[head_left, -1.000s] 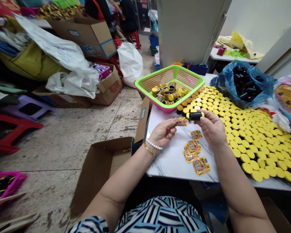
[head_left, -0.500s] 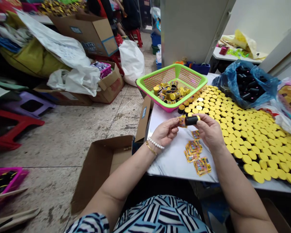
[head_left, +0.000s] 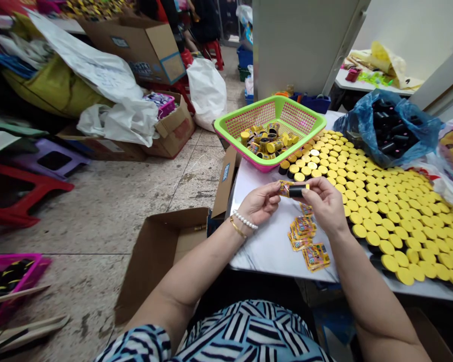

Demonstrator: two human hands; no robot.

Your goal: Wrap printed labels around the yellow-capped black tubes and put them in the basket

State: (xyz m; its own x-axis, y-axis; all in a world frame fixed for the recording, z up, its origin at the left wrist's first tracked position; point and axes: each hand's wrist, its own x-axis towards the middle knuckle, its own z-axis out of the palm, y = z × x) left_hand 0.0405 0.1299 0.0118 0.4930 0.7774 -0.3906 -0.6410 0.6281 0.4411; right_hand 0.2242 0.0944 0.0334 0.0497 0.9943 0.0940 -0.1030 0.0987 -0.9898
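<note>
The right hand (head_left: 326,205) pinches a small black plastic tube (head_left: 298,191) between thumb and fingers, and the left hand (head_left: 258,203) presses its grip on a glossy yellow-and-red printed label (head_left: 285,188), which touches the tube's left end. Just below, loose matching labels (head_left: 302,232) lie in small piles on a white marble-patterned worktop (head_left: 260,256). Flat round yellow caps (head_left: 385,213) fill its right side in rows, beside a green-and-pink plastic mesh basket (head_left: 226,128) holding labelled tubes (head_left: 274,146), and a blue plastic bag (head_left: 362,128) of black tubes
</note>
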